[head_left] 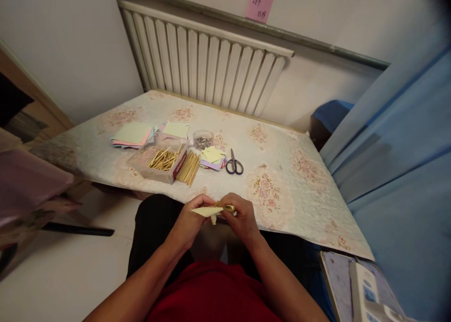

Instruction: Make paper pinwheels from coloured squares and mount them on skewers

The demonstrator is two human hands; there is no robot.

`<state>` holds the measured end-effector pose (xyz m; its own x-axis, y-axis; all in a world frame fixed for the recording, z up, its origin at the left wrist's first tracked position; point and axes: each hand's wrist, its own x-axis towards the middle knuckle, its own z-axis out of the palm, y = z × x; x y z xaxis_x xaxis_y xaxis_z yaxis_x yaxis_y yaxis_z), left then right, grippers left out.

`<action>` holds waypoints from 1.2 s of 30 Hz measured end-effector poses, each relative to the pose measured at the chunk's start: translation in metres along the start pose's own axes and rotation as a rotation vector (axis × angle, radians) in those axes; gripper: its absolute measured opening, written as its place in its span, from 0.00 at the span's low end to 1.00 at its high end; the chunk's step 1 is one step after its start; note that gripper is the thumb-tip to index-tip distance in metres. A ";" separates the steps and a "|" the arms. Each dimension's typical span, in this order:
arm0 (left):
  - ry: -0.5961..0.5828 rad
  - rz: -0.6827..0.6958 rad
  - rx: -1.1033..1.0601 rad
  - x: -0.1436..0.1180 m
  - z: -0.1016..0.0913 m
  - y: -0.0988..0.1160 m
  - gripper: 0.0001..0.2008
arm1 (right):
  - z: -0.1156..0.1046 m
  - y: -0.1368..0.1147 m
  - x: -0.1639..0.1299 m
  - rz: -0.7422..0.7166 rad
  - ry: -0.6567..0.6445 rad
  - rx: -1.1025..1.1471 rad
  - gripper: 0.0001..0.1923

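Two bare hands meet over the lap at the near table edge, w/ a pale yellow paper piece (208, 211) pinched between them. Head view, the only one: left hand (190, 218) closes thumb and fingers on the paper's pointed left end; right hand (241, 218) grips the other end, fingertips pressed together on it, and a thin gold stick seems to sit at the fold, tho it's too small to be sure. Paper looks folded or rolled into a narrow shape, so by appearance one piece is partway formed; no finished pieces show on the table (282, 181).

Supplies lie approx. at 11 o'clock from the hands: clear box of gold sticks (162, 161), a loose bundle of sticks (188, 168) just beside it, small cut paper squares (212, 157) at 12 o'clock, scissors (234, 164) near them at 1 o'clock. Further back, a small clear tub of metal bits (203, 139) and a stack of larger coloured sheets (134, 135) at 10 o'clock. Judging by the stock, most of the paper and sticks are unused. Radiator (207, 68) behind; blue cloth (398, 153) at 3 o'clock.
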<state>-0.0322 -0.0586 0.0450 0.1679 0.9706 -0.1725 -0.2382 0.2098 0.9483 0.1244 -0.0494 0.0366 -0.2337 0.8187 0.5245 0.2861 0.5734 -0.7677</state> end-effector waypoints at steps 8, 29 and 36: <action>0.009 -0.004 -0.028 0.000 0.000 -0.002 0.06 | 0.000 -0.002 0.001 -0.015 0.007 0.026 0.03; -0.011 0.021 0.038 -0.002 0.000 0.004 0.04 | -0.001 -0.003 -0.001 -0.002 -0.009 0.030 0.04; -0.004 0.030 0.063 -0.002 0.000 0.003 0.05 | -0.001 -0.002 -0.002 0.005 -0.013 0.027 0.04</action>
<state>-0.0327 -0.0596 0.0483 0.1652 0.9759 -0.1424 -0.1827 0.1722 0.9680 0.1250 -0.0517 0.0375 -0.2439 0.8213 0.5157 0.2623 0.5679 -0.7802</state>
